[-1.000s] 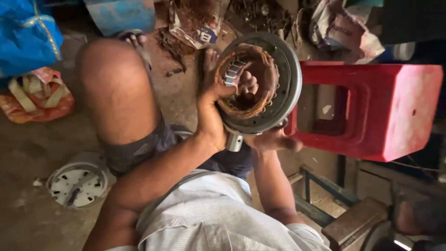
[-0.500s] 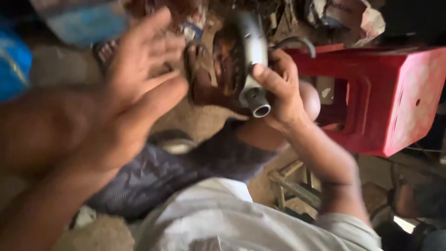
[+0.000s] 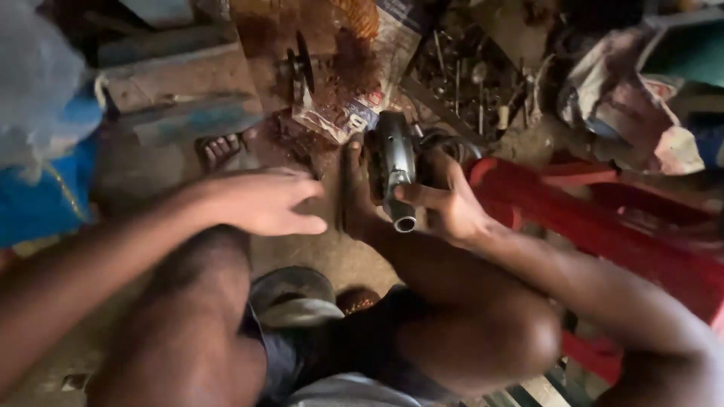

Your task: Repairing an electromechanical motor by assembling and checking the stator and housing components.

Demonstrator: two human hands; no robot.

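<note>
Gripping grey motor housing (image 3: 395, 167) beside red stool (image 3: 603, 226): right hand (image 3: 452, 207).

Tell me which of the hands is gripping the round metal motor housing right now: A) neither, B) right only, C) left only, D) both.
B: the right hand is wrapped around the metal motor housing beside the red plastic stool, while the left hand hovers open over the knee, holding nothing.
</note>
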